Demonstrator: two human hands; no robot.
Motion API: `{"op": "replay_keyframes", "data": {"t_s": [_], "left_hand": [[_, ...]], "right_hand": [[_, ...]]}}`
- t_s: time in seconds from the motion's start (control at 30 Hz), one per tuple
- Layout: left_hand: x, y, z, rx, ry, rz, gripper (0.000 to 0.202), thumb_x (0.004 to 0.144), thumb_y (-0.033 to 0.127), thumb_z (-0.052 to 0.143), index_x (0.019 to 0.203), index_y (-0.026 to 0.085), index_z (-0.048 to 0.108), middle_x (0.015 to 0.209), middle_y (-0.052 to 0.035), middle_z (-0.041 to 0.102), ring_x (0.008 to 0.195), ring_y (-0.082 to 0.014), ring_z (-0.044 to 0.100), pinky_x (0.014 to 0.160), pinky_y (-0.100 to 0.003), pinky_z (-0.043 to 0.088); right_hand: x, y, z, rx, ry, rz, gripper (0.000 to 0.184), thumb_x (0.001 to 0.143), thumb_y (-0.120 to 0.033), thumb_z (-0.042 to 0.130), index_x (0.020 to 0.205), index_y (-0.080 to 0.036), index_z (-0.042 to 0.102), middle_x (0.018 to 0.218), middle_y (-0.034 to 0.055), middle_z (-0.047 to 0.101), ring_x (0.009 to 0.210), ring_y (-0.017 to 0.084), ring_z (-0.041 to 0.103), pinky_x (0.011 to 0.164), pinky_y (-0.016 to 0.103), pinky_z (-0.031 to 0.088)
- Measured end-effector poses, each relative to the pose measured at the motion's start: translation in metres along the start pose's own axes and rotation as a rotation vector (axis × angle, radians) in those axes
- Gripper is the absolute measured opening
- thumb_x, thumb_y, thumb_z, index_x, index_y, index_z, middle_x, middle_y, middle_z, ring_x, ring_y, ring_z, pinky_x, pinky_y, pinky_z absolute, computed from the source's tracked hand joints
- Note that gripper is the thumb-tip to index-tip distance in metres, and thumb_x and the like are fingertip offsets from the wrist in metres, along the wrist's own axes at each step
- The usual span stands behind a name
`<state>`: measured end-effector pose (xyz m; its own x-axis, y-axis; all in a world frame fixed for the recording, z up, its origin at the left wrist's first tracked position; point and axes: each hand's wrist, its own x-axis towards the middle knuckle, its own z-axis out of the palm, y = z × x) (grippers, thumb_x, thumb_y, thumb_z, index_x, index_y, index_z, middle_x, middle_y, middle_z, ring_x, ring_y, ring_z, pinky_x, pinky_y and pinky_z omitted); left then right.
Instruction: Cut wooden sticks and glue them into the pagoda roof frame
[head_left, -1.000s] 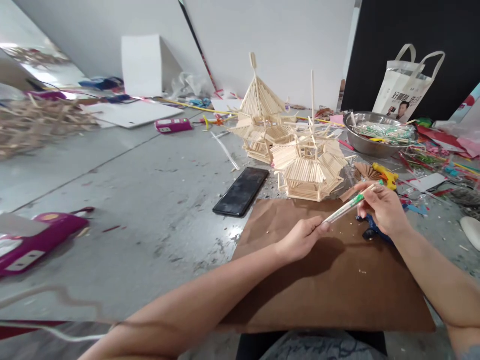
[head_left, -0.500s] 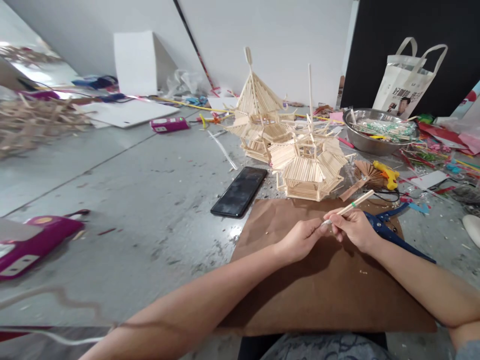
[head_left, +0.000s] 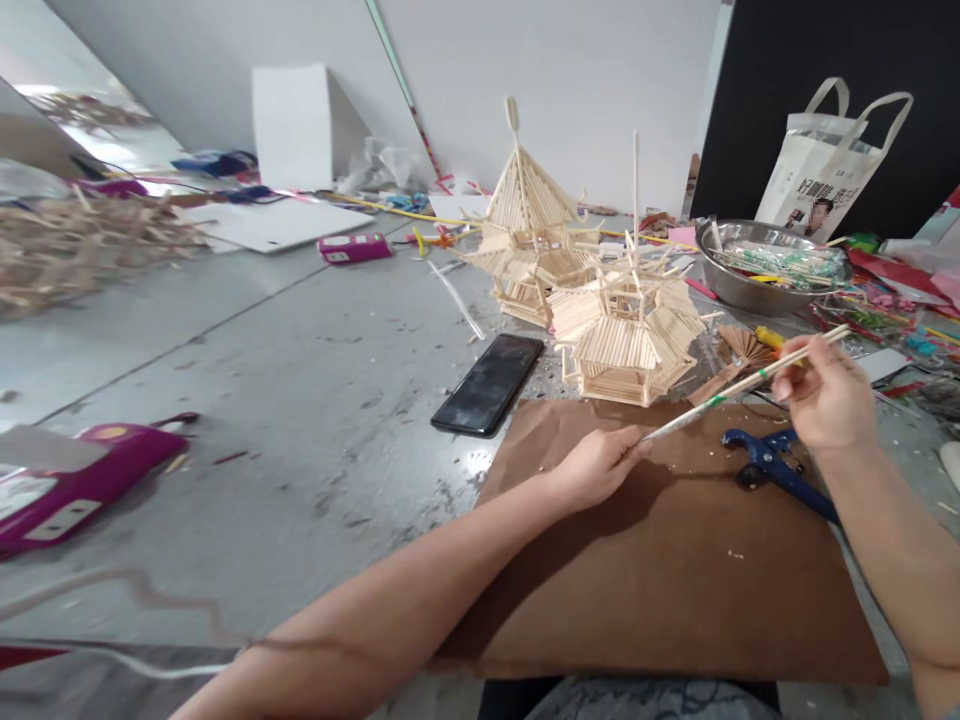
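My left hand [head_left: 600, 465] pinches the near end of a thin plastic chopstick wrapper with green print [head_left: 686, 417], above a brown cardboard sheet [head_left: 660, 560]. My right hand [head_left: 823, 392] grips a pair of pale wooden chopsticks [head_left: 802, 353], which stick out of the wrapper's far end toward the right. Blue-handled pliers [head_left: 776, 470] lie on the cardboard just below my right hand. Two pagoda-like models of wooden sticks stand beyond the cardboard, the near one [head_left: 630, 335] and a taller one [head_left: 525, 235] behind it.
A black phone [head_left: 489, 384] lies left of the cardboard. A steel bowl [head_left: 750, 290] of wrapped sticks, a yellow glue gun [head_left: 772, 338] and a white tote bag [head_left: 832, 160] are at the right. Magenta boxes [head_left: 71, 485] sit at the left, loose sticks [head_left: 75, 245] far left.
My right hand has moved right and up, drawing the chopsticks partway out of the wrapper that my left hand keeps in place. The pliers under my right hand have come into full view.
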<state>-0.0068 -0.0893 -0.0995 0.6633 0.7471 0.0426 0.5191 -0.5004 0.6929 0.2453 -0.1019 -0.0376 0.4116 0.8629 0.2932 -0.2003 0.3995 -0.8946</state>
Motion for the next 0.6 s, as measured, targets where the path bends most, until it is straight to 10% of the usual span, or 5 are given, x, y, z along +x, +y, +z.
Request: {"op": "replay_keyframes", "data": {"t_s": [0.3,0.6], "left_hand": [[0.001,0.008,-0.004,0.067,0.046,-0.234,0.026,0.091,0.037,0.027,0.096,0.02,0.046,0.069,-0.0014,0.057,0.066,-0.018,0.057,0.06,-0.027,0.038],[0.009,0.024,0.016,-0.413,0.127,-0.241,0.033,0.079,0.017,0.04,0.112,0.017,0.048,0.067,0.003,0.05,0.061,-0.0115,0.047,0.059,-0.023,0.038]], "right_hand": [[0.052,-0.039,-0.052,-0.078,0.3,-0.335,0.014,0.077,-0.038,0.06,0.068,-0.027,0.065,0.054,-0.0035,0.057,0.048,0.011,0.057,0.05,0.025,0.051],[0.055,0.025,-0.032,-0.621,-0.053,-0.467,0.029,0.08,-0.044,0.056,0.094,-0.021,0.066,0.093,0.0054,0.065,0.078,0.017,0.066,0.075,0.038,0.054]]}}
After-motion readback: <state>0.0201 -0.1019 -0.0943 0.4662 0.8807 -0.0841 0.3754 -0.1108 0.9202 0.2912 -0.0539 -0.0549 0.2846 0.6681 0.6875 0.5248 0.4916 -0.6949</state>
